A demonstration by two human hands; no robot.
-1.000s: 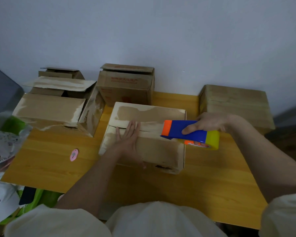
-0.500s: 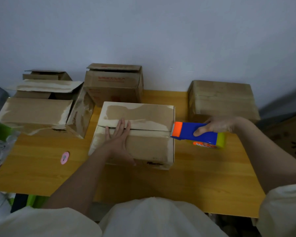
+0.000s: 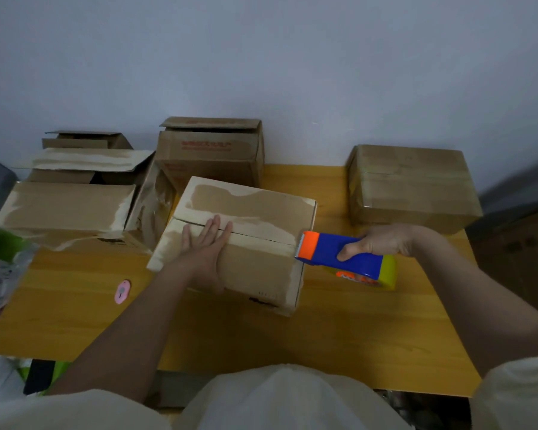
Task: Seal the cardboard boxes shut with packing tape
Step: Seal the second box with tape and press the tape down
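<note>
Head view: the middle box (image 3: 261,265) had closed flaps. My left hand (image 3: 204,246) lay flat on it; my right hand (image 3: 382,243) gripped the tape gun (image 3: 339,254).

red print on rear box (image 3: 212,150) front too blurred to read; dark marks on centre box (image 3: 261,301) side were illegible.

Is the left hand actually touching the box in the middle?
Touching. The head view shows the left hand lying flat, fingers straight, on top of the box across its flap seam.
</note>
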